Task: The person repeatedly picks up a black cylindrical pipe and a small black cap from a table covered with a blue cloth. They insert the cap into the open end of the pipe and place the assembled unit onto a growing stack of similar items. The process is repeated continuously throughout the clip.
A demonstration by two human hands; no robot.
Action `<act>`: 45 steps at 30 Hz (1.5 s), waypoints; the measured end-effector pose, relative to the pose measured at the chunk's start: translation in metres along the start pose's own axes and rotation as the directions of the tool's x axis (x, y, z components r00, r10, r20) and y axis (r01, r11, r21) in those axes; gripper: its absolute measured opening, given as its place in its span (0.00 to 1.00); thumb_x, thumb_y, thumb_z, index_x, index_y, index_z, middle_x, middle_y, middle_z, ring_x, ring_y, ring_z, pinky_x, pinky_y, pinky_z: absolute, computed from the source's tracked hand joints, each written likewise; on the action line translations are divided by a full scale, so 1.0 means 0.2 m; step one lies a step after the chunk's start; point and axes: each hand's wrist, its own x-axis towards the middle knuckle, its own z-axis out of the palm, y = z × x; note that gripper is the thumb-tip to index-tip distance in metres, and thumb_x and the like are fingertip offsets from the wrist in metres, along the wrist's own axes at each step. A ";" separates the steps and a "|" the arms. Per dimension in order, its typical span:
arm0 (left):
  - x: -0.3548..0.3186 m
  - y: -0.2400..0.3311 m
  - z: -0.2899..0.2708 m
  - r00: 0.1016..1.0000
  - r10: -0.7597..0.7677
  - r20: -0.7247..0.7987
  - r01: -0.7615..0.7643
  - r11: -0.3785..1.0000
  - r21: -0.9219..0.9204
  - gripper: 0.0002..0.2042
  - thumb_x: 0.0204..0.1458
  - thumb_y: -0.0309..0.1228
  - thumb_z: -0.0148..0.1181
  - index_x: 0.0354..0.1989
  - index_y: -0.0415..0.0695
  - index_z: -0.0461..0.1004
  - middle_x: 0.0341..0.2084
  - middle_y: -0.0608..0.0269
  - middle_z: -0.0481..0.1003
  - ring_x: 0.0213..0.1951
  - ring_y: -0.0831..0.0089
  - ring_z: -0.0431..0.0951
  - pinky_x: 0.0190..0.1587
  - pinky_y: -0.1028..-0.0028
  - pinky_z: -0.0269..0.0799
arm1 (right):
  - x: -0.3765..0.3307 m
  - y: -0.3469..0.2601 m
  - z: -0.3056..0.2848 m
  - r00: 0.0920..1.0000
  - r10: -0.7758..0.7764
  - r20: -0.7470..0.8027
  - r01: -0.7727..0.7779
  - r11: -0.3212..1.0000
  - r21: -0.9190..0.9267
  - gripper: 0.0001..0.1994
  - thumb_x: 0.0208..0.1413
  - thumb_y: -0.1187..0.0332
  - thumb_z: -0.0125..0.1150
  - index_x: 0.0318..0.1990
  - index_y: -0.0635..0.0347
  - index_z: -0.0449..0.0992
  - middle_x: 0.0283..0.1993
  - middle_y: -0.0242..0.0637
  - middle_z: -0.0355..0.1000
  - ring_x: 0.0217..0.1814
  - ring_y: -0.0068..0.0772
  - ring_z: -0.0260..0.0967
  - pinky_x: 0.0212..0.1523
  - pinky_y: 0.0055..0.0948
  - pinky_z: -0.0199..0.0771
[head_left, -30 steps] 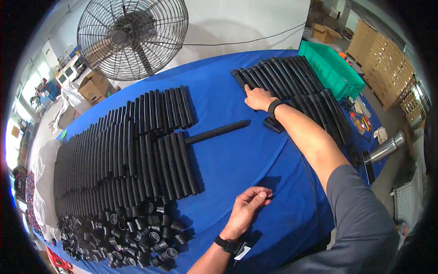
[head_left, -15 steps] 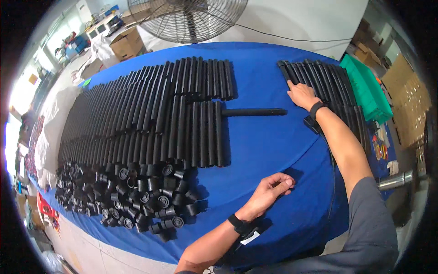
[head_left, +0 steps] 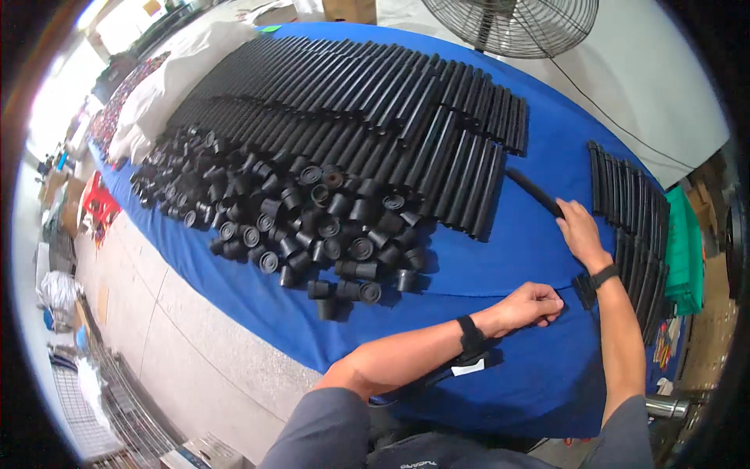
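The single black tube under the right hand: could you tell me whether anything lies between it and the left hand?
Nothing visible does. The right hand rests on the single black tube, and only bare blue tablecloth separates it from the left hand.

The round black wire-cage fan [head_left: 512, 23] is cut off by the top edge. The right hand [head_left: 580, 231] covers the near end of the long black tube [head_left: 535, 193] on the blue-clothed table [head_left: 508, 258].
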 end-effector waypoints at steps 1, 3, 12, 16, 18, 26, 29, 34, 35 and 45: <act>-0.01 0.00 0.00 1.000 -0.005 -0.002 0.005 1.000 -0.006 0.13 0.66 0.40 0.57 0.39 0.41 0.76 0.36 0.67 0.78 0.37 0.79 0.75 0.43 0.76 0.73 | -0.07 -0.03 0.00 1.000 0.013 -0.005 -0.013 0.999 0.033 0.23 0.59 0.70 0.59 0.60 0.69 0.69 0.50 0.53 0.72 0.52 0.58 0.70 0.53 0.47 0.71; -0.02 0.01 0.00 1.000 -0.001 -0.013 0.001 1.000 -0.019 0.16 0.65 0.42 0.57 0.33 0.41 0.76 0.29 0.64 0.79 0.32 0.76 0.78 0.38 0.75 0.76 | -0.24 -0.08 0.00 0.998 0.054 -0.013 -0.052 0.994 0.093 0.22 0.59 0.70 0.59 0.60 0.69 0.69 0.48 0.54 0.72 0.49 0.58 0.70 0.51 0.48 0.71; -0.01 0.02 0.01 1.000 -0.008 0.008 0.008 1.000 -0.005 0.16 0.63 0.40 0.61 0.28 0.41 0.76 0.23 0.60 0.79 0.27 0.71 0.80 0.34 0.72 0.78 | -1.10 -0.46 -0.08 0.728 0.443 0.523 -0.342 -0.428 0.837 0.20 0.68 0.61 0.53 0.62 0.62 0.69 0.34 0.33 0.74 0.29 0.23 0.71 0.23 0.25 0.71; -0.07 0.05 0.03 0.999 -0.038 -0.024 0.038 0.999 0.003 0.12 0.62 0.35 0.63 0.29 0.41 0.75 0.25 0.61 0.78 0.28 0.73 0.78 0.36 0.72 0.76 | -1.22 -0.54 -0.04 0.768 0.384 0.514 -0.283 -0.517 0.808 0.20 0.69 0.61 0.52 0.62 0.62 0.70 0.34 0.33 0.75 0.28 0.22 0.71 0.23 0.23 0.71; -0.12 0.09 0.07 0.998 -0.007 -0.061 0.013 0.994 0.104 0.11 0.61 0.33 0.63 0.30 0.40 0.76 0.26 0.62 0.78 0.29 0.74 0.78 0.36 0.72 0.75 | -1.26 -0.53 0.02 0.782 0.372 0.500 -0.206 -0.602 0.771 0.21 0.69 0.60 0.52 0.62 0.64 0.69 0.33 0.33 0.75 0.27 0.22 0.71 0.24 0.22 0.71; -0.74 0.76 -0.04 0.758 0.606 -0.239 0.186 0.150 0.971 0.10 0.54 0.30 0.67 0.41 0.39 0.81 0.35 0.55 0.82 0.37 0.67 0.83 0.41 0.68 0.78 | -1.28 -0.50 0.03 0.834 0.373 0.408 -0.106 -0.616 0.780 0.20 0.69 0.59 0.53 0.60 0.66 0.71 0.33 0.34 0.75 0.27 0.24 0.73 0.25 0.25 0.75; -0.97 0.91 -0.29 0.530 0.765 -0.366 0.557 0.011 0.830 0.13 0.52 0.40 0.64 0.33 0.40 0.79 0.33 0.49 0.81 0.39 0.48 0.81 0.42 0.56 0.77 | -1.27 -0.52 0.01 0.854 0.352 0.384 -0.104 -0.607 0.788 0.19 0.68 0.60 0.54 0.58 0.65 0.72 0.33 0.34 0.75 0.27 0.25 0.73 0.26 0.26 0.76; -1.02 0.86 -0.50 0.554 0.695 -0.458 0.724 -0.130 0.677 0.16 0.53 0.42 0.64 0.35 0.39 0.75 0.34 0.44 0.79 0.42 0.45 0.80 0.45 0.50 0.75 | -1.30 -0.49 0.02 0.859 0.339 0.384 -0.102 -0.622 0.776 0.17 0.68 0.60 0.55 0.56 0.63 0.73 0.32 0.33 0.75 0.27 0.25 0.73 0.26 0.27 0.75; -1.00 0.85 -0.49 0.558 0.686 -0.467 0.731 -0.141 0.667 0.17 0.53 0.42 0.65 0.35 0.39 0.75 0.35 0.44 0.79 0.42 0.45 0.80 0.46 0.50 0.75 | -1.31 -0.48 0.01 0.856 0.347 0.384 -0.096 -0.623 0.777 0.17 0.68 0.59 0.55 0.55 0.63 0.73 0.32 0.33 0.75 0.27 0.25 0.73 0.26 0.27 0.75; -1.01 0.77 -0.53 0.540 0.704 -0.462 0.790 -0.233 0.568 0.20 0.48 0.42 0.71 0.38 0.37 0.75 0.38 0.44 0.80 0.43 0.45 0.81 0.46 0.53 0.78 | -1.31 -0.50 0.00 0.850 0.348 0.395 -0.116 -0.608 0.785 0.18 0.67 0.59 0.56 0.56 0.62 0.74 0.32 0.31 0.74 0.28 0.23 0.72 0.26 0.26 0.73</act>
